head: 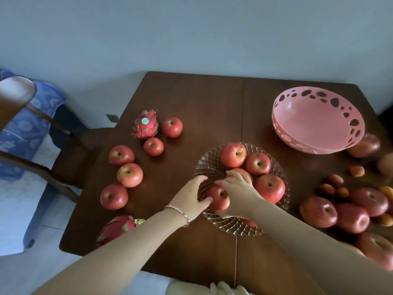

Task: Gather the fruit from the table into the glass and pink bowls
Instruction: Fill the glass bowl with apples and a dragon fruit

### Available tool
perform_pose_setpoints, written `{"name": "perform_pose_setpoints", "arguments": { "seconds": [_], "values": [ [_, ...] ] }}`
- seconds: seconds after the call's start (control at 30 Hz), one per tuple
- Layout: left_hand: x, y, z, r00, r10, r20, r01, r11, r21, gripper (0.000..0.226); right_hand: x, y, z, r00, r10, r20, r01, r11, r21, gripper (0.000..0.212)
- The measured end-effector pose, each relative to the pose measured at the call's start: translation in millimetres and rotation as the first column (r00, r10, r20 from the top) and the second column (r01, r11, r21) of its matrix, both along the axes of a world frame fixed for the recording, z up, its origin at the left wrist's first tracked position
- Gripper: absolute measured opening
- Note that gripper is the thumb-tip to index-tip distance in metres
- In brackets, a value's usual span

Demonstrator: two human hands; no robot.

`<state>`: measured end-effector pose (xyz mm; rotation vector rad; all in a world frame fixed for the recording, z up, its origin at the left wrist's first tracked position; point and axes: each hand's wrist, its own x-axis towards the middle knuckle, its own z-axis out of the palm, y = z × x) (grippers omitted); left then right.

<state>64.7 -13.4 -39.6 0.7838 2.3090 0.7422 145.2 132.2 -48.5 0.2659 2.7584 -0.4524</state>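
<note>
A cut-glass bowl (209,165) sits mid-table with several red apples in it. Both hands reach into its near left side: my left hand (189,198) and my right hand (239,193) wrap around one red apple (218,198) from either side. The pink perforated bowl (314,122) stands empty at the back right. Left of the glass bowl, several loose apples (129,174) lie on the wood with a dragon fruit (145,124). A second dragon fruit (118,227) rests at the front left edge, partly behind my left forearm.
More apples (318,211) and small apricots (342,192) crowd the table's right side. A wooden chair (70,152) stands at the left, close to the table (202,103) edge. A blue patterned cloth (23,126) lies beyond the chair. A wall backs the table.
</note>
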Motion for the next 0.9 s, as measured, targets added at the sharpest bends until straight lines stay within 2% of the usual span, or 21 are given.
{"name": "perform_pose_setpoints", "arguments": {
  "seconds": [0.07,0.1,0.17,0.2,0.27,0.33,0.47,0.53,0.6,0.67,0.73,0.8,0.9],
  "values": [
    [-17,-21,3,0.962,0.151,-0.228,-0.144,0.988,0.049,0.053,-3,1,2,0.999,0.021,0.037,-0.022,0.999,0.042,0.087],
    [-30,-36,0,0.908,0.269,-0.321,-0.266,0.962,0.055,0.055,-6,0,4,0.998,0.031,0.047,-0.033,0.998,0.057,0.087],
    [-56,-64,-9,0.773,0.479,-0.416,-0.537,0.843,-0.027,0.067,-8,-1,3,0.998,0.027,0.055,-0.031,0.998,0.061,0.087],
    [-66,-77,-13,0.727,0.543,-0.419,-0.638,0.760,-0.121,0.076,-6,-1,3,0.999,0.015,0.052,-0.018,0.999,0.050,0.087],
    [-81,-100,-21,0.698,0.612,-0.371,-0.715,0.615,-0.331,0.090,-5,-1,2,0.999,-0.003,0.038,0.002,1.000,0.030,0.087],
    [-90,-114,-27,0.704,0.649,-0.289,-0.702,0.571,-0.427,0.091,-2,-2,1,1.000,-0.016,0.027,0.016,1.000,0.017,0.087],
    [-95,-120,-26,0.737,0.624,-0.258,-0.666,0.606,-0.435,0.073,0,-4,0,1.000,-0.023,0.016,0.023,1.000,0.011,0.088],
    [-87,-116,-18,0.769,0.570,-0.290,-0.636,0.630,-0.447,0.075,1,-4,-1,0.999,-0.024,0.022,0.023,1.000,0.009,0.088],
    [-75,-104,-5,0.803,0.499,-0.327,-0.594,0.719,-0.362,0.077,3,-4,-2,0.999,-0.036,0.009,0.036,0.999,0.001,0.088],
    [-62,-84,13,0.826,0.455,-0.331,-0.525,0.835,-0.162,0.071,7,-3,-2,0.999,-0.053,-0.012,0.053,0.999,-0.012,0.088],
    [-53,-59,27,0.872,0.399,-0.283,-0.412,0.911,0.014,0.066,11,-2,-2,0.998,-0.060,-0.030,0.059,0.998,-0.026,0.086],
    [-46,-31,31,0.934,0.289,-0.209,-0.282,0.957,0.063,0.066,15,-2,-3,0.997,-0.065,-0.041,0.064,0.997,-0.037,0.086],
    [-36,13,19,0.980,0.097,-0.173,-0.096,0.995,0.014,0.070,19,-3,-5,0.995,-0.085,-0.055,0.084,0.996,-0.010,0.087]
  ]
}}
